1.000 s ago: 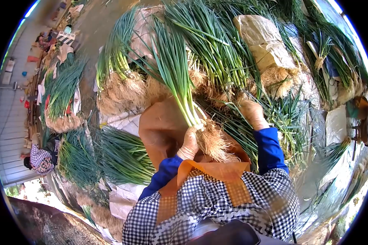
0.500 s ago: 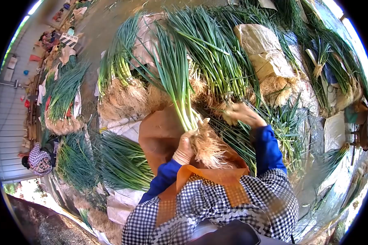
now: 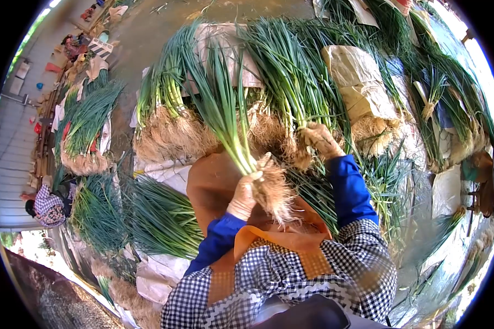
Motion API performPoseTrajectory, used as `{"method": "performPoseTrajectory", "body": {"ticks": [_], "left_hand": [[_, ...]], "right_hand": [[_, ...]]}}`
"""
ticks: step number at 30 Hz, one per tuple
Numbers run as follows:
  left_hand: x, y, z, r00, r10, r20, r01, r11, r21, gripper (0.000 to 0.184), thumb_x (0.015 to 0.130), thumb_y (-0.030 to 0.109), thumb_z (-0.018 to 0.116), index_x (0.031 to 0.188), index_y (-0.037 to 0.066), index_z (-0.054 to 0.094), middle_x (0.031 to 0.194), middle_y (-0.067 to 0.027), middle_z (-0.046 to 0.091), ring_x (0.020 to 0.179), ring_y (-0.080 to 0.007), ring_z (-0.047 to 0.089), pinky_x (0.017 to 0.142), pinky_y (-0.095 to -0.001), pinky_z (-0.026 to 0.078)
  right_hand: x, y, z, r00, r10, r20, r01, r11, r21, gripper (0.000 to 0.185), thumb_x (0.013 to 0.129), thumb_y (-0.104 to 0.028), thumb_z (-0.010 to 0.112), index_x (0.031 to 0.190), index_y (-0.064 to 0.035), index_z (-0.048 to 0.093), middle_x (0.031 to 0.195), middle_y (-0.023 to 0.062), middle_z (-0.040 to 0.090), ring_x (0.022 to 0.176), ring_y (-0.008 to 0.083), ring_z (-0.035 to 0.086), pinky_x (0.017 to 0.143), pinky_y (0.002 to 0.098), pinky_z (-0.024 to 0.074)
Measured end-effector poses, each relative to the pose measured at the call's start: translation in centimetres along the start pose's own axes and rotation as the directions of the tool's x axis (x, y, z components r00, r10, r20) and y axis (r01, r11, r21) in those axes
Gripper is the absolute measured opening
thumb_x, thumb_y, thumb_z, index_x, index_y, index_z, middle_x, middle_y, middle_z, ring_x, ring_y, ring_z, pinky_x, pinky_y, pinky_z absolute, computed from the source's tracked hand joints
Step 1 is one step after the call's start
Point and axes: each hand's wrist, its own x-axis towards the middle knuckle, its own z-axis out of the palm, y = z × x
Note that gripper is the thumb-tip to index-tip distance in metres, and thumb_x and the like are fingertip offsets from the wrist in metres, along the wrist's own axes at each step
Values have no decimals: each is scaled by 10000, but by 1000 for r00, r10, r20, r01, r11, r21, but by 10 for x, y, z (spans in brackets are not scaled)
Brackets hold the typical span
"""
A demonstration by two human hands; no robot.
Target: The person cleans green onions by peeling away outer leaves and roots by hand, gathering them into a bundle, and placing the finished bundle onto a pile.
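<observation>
My left hand (image 3: 243,196) is closed round the lower stalks of a bunch of green onions (image 3: 224,123). Its pale roots (image 3: 273,192) hang out to the right of my fist, and the long leaves point up and away. My right hand (image 3: 320,140) is at the root end of a larger heap of green onions (image 3: 282,71), with curled fingers gripping stalks just above the roots. Part of what it grips is hidden behind the fingers. An orange-brown apron (image 3: 211,183) covers my lap beneath the held bunch.
More green onions (image 3: 164,82) lie to the left of the held bunch, roots toward me. A tan paper sack (image 3: 352,77) covers onions at the right. Loose onions (image 3: 164,216) lie by my left elbow. Another person (image 3: 49,205) is at the far left edge.
My right hand has moved left and slightly up onto the heap's stalks, and its fingers have closed there. The bunch in my left hand has tilted further left.
</observation>
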Motion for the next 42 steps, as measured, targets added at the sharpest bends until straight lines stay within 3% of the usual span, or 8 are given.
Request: {"method": "performPoseTrajectory", "body": {"ticks": [6, 12, 17, 24, 28, 36, 39, 42], "left_hand": [[1, -59, 34, 983, -108, 150, 69, 968, 243, 229, 728, 18, 599, 944, 52, 530, 845, -26, 547, 716, -126, 546, 646, -217, 467], [10, -67, 19, 989, -125, -80, 145, 935, 324, 188, 740, 66, 608, 922, 57, 564, 750, -5, 572, 657, -74, 529, 438, -161, 368], [10, -70, 23, 998, 49, -37, -37, 960, 276, 223, 747, 85, 586, 967, 58, 559, 779, 2, 579, 657, -69, 523, 448, -154, 369], [11, -66, 18, 998, 17, 54, -28, 978, 206, 231, 747, 61, 561, 976, 35, 549, 808, -16, 572, 716, -117, 536, 657, -213, 458], [2, -59, 15, 999, -32, 27, 34, 998, -47, 257, 744, 44, 552, 999, 18, 546, 879, -48, 588, 740, -138, 544, 724, -265, 476], [-16, -63, 10, 995, -93, 24, 90, 989, 114, 280, 733, 38, 547, 1013, 27, 545, 834, -16, 569, 722, -107, 514, 704, -236, 463], [-9, -72, -1, 998, -59, -14, 59, 996, 62, 232, 746, 39, 550, 978, 34, 560, 821, -19, 573, 715, -111, 531, 686, -228, 463], [-4, -76, -3, 988, -127, -92, 127, 992, -13, 210, 750, 39, 552, 959, 49, 563, 792, -9, 568, 681, -100, 528, 637, -207, 462]], "right_hand": [[-32, 36, 45, 990, -67, 124, 37, 974, 226, 253, 866, -248, 522, 961, -28, 602, 691, -19, 571, 597, 74, 518, 529, 210, 416], [-66, 10, 64, 950, -267, 162, 200, 123, -972, 252, 878, -316, 472, 794, -120, 606, 564, 28, 581, 428, 148, 540, 394, 274, 429], [-159, 0, 1, 960, 87, -266, -121, 986, -113, 300, 861, -250, 507, 637, -88, 625, 585, 93, 611, 470, 181, 554, 456, 304, 436], [-120, 27, -10, 978, -95, -184, -76, 660, -747, 355, 896, -388, 442, 991, -77, 584, 827, 121, 627, 731, 230, 606, 686, 337, 475], [-33, 90, 34, 965, 145, 219, -252, 750, 611, 394, 920, -322, 456, 1143, -4, 522, 902, 4, 583, 745, 91, 522, 693, 224, 436], [-39, 37, 73, 889, -417, -190, 76, 544, -836, 344, 891, -346, 493, 709, -64, 564, 625, 125, 557, 612, 243, 585, 549, 317, 446], [-63, 39, 65, 980, -24, -198, 74, 964, 254, 310, 903, -281, 496, 710, -42, 544, 558, -4, 417, 532, 95, 407, 492, 276, 357], [-115, -25, 48, 989, 84, -118, -98, 987, -124, 277, 888, -237, 519, 741, -8, 566, 569, -13, 463, 534, 97, 410, 486, 273, 351]]}}
